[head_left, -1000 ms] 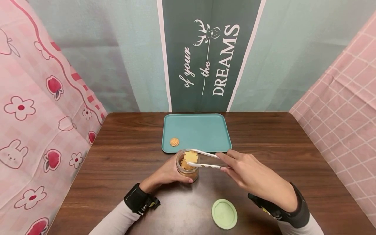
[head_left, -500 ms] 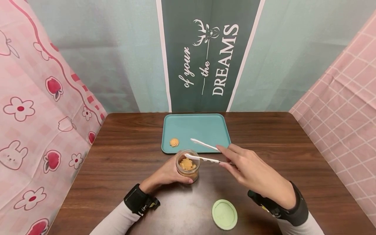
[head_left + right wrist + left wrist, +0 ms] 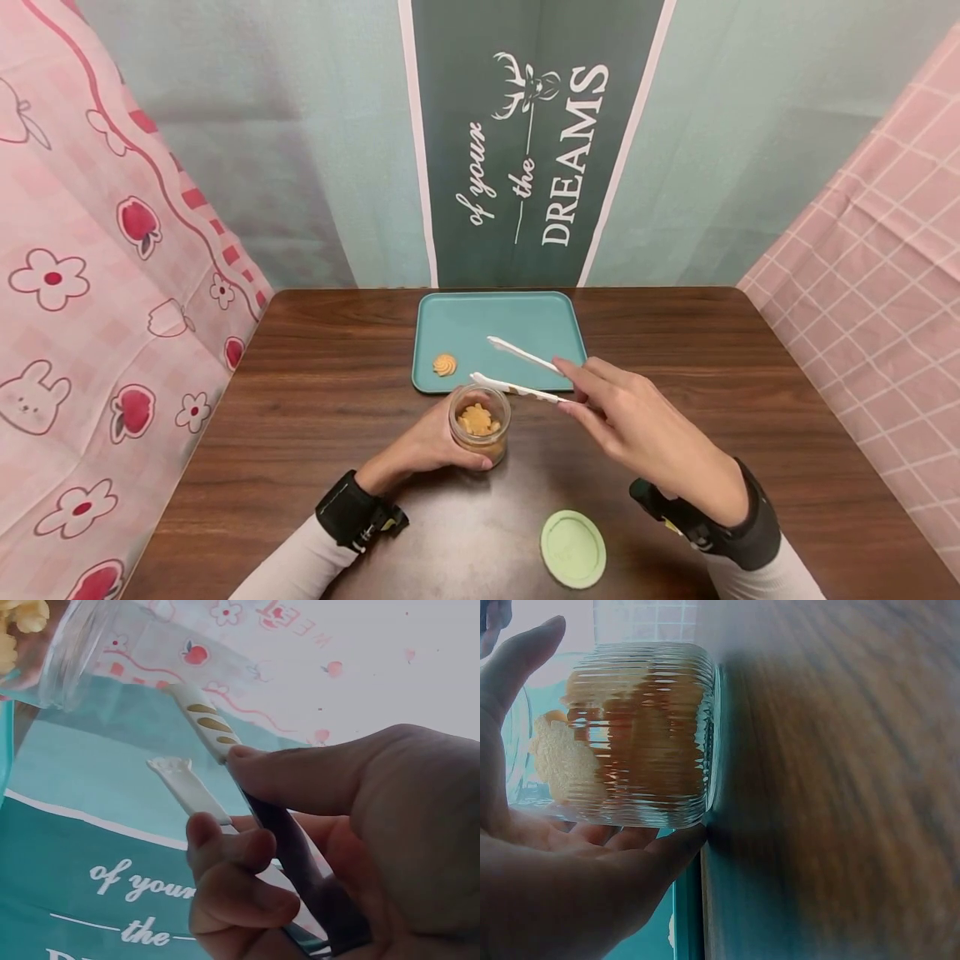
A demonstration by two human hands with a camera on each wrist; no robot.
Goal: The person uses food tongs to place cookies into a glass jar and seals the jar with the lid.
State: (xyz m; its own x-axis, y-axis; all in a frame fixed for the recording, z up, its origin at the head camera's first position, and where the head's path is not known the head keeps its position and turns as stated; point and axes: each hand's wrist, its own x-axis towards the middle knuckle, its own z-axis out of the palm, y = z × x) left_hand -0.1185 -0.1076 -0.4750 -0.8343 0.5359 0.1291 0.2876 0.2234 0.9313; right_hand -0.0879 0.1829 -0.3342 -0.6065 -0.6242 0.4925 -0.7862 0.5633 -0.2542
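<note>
Where the table (image 3: 300,433) edge runs nearest us, we see a pale green lid (image 3: 573,548) lying flat on the wood, w/ nothing touching it, between our two sleeves. Just beyond, our left hand (image 3: 427,444) wraps its fingers & thumb round a ribbed glass jar (image 3: 480,423) that stands upright on the tabletop, open at the top, w/ golden cookies (image 3: 478,419) inside (left wrist view shows them pressed against the glass, the palm (image 3: 547,885) cupping the jar's side). To the right and a bit further, our right hand (image 3: 637,425) pinches a pair of white tongs (image 3: 517,373) near their rear end; the two arms stand spread apart, tips empty, poised above the jar's mouth & the near edge of the teal tray (image 3: 525,325). On the tray, approx. at its near-left corner, sits one swirled cookie (image 3: 444,364), apart from the tongs. Behind the table hangs a green banner (image 3: 525,142) reading "DREAMS".
</note>
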